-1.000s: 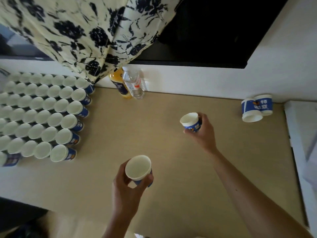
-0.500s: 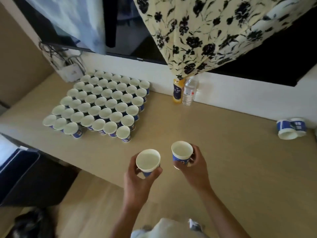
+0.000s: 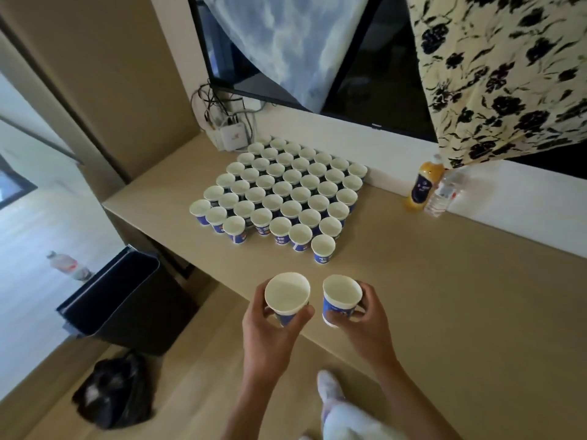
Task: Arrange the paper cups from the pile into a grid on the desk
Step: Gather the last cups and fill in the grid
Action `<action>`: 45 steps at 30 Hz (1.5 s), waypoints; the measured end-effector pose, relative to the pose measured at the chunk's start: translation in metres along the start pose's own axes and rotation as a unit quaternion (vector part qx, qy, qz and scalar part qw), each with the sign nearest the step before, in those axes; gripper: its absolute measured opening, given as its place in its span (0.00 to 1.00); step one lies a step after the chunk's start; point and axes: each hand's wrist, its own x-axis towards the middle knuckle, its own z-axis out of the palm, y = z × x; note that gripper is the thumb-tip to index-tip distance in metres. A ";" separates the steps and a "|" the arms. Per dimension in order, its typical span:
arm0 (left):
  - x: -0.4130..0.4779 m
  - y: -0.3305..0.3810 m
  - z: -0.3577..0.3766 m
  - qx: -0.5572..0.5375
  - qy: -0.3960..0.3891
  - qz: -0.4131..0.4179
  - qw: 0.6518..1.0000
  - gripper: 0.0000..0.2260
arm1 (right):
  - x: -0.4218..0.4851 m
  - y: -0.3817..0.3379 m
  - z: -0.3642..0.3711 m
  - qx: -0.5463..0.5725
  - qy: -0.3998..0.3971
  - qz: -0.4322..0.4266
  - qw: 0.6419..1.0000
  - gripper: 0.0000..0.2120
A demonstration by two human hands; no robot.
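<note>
Nearest the camera, the left hand point(image 3: 270, 331) gripped the left cup point(image 3: 287, 293), thumb and fingers curled round its blue wall under the rim. Just beside it, the right hand point(image 3: 365, 325) held the right cup point(image 3: 341, 296) the same way. Both paper cups stood mouth up with their long axes close to upright, white insides facing the camera, rims near each other but apart, at the near edge of the desk point(image 3: 444, 296). Below the arms, a foot in a white sock point(image 3: 328, 385) showed on the floor.

Farther along the desk the grid of cups point(image 3: 286, 192) sat in tight rows, every cup mouth up. Its nearest corner cup point(image 3: 323, 249) was near the two held cups. Against the back wall stood an orange bottle point(image 3: 424, 185) and, just beside it, a clear bottle point(image 3: 444, 193), both under a floral cloth point(image 3: 508, 74).

A second earlier the right hand was stretched far out over the desk, well apart from the left. Half a second earlier the hands had already drawn together, and since then the cups had closed up side by side and the grid had come nearer. The two loose cups at the desk's right end had left the view.
</note>
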 end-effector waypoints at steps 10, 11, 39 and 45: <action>0.097 -0.025 -0.047 0.019 0.018 0.004 1.000 0.24 | 0.068 0.017 0.102 0.023 -0.036 0.042 0.998 0.29; 0.110 -0.029 -0.051 0.028 0.014 0.002 1.000 0.24 | 0.076 0.019 0.114 0.027 -0.037 0.048 0.998 0.29; 0.373 -0.086 -0.110 -0.003 -0.170 -0.002 0.985 0.25 | 0.184 0.074 0.299 -0.083 0.179 0.147 0.969 0.33; 0.397 -0.103 -0.123 -0.002 -0.204 -0.003 0.979 0.25 | 0.202 0.097 0.323 -0.055 0.236 0.169 0.955 0.35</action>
